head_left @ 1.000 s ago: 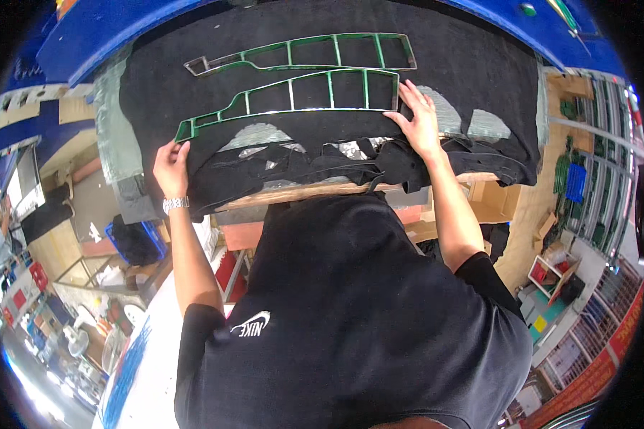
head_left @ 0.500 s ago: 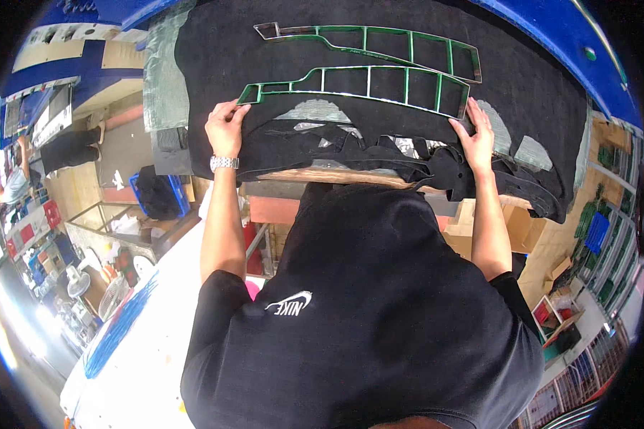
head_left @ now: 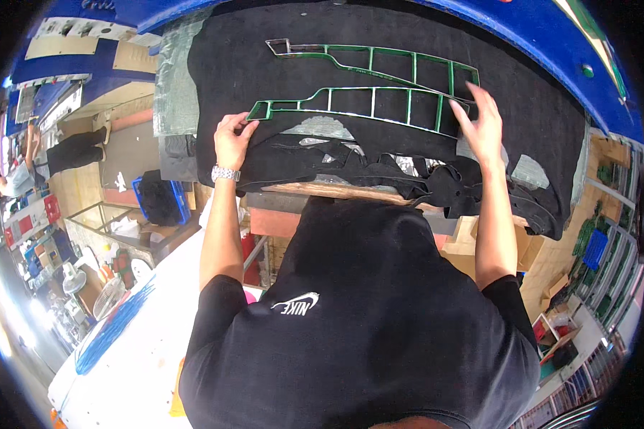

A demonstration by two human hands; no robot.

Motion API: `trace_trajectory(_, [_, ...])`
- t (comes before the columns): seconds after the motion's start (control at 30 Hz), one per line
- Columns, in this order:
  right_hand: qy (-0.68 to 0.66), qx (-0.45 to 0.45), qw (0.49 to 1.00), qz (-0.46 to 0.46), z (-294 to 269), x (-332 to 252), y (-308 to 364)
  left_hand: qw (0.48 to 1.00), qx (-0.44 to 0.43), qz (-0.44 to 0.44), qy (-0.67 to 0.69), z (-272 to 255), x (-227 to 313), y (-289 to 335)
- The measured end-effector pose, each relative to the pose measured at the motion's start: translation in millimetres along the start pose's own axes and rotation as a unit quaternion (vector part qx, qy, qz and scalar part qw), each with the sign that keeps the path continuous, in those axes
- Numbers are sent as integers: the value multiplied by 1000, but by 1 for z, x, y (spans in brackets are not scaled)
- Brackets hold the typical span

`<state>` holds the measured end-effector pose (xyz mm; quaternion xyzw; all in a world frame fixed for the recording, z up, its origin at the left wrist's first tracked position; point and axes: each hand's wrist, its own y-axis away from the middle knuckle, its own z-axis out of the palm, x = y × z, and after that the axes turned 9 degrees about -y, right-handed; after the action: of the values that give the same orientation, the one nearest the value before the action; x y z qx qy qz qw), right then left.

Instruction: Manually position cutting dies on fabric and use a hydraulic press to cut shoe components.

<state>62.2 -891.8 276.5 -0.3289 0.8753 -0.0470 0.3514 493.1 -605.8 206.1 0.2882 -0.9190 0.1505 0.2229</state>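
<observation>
Two long green metal-edged cutting dies lie on a black sheet of leather-like material (head_left: 232, 53). The near cutting die (head_left: 373, 102) is pinched at its narrow left end between the thumb and fingers of my left hand (head_left: 232, 143). My right hand (head_left: 485, 129) is at the wide right ends, thumb and fingers spread apart. Its thumb is over the near die's end, and its fingertips are by the end of the far cutting die (head_left: 414, 68). The dies almost touch on the right and spread apart toward the left.
Cut-out gaps and ragged black scraps (head_left: 444, 187) run along the sheet's near edge. A blue machine beam (head_left: 544, 53) curves behind the work. At left are a blue crate (head_left: 157, 196) and another person (head_left: 71, 154); at right, racks of green dies (head_left: 599, 236).
My right hand has shifted from the near die's right end up toward the far die's end, fingers opening. My left hand stays on the near die. The whole view has shifted slightly.
</observation>
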Motion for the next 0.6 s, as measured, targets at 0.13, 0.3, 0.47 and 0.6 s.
trace_trajectory(0.13, [43,-151,981,-117,54,-10,-85,999,-44,4,-15,-6,0,-2])
trace_trajectory(0.3, [121,-349,915,-161,103,-26,-148,998,-51,-23,6,-29,35,15])
trace_trajectory(0.47, [218,-425,845,-241,108,-50,-171,995,-1,-66,80,-45,59,44])
trace_trajectory(0.6, [277,-269,858,-340,48,-114,-164,985,11,-88,150,-48,73,54])
